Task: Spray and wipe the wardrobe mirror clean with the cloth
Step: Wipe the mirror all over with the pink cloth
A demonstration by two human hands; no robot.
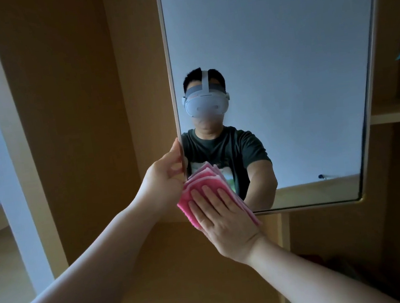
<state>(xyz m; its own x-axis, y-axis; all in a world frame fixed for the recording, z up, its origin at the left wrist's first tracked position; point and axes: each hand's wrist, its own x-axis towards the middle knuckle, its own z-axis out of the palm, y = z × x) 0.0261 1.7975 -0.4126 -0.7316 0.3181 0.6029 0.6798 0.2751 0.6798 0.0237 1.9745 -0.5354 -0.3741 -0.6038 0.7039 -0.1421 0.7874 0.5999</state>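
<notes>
Right hand [223, 219] flat, fingers [208, 195] straight on cloth [202, 179] | left hand [163, 176] pinches mirror [284, 67] edge, fingertips hidden

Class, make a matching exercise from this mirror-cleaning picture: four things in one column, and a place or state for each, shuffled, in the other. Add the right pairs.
Column 1
1 left hand
2 right hand
3 cloth
4 shelf

Column 2
A pink, against the mirror at its lower left corner
B grips the mirror's left edge
C wooden, right of the mirror
D lies flat on the cloth

Pairs: 1-B; 2-D; 3-A; 4-C
</notes>
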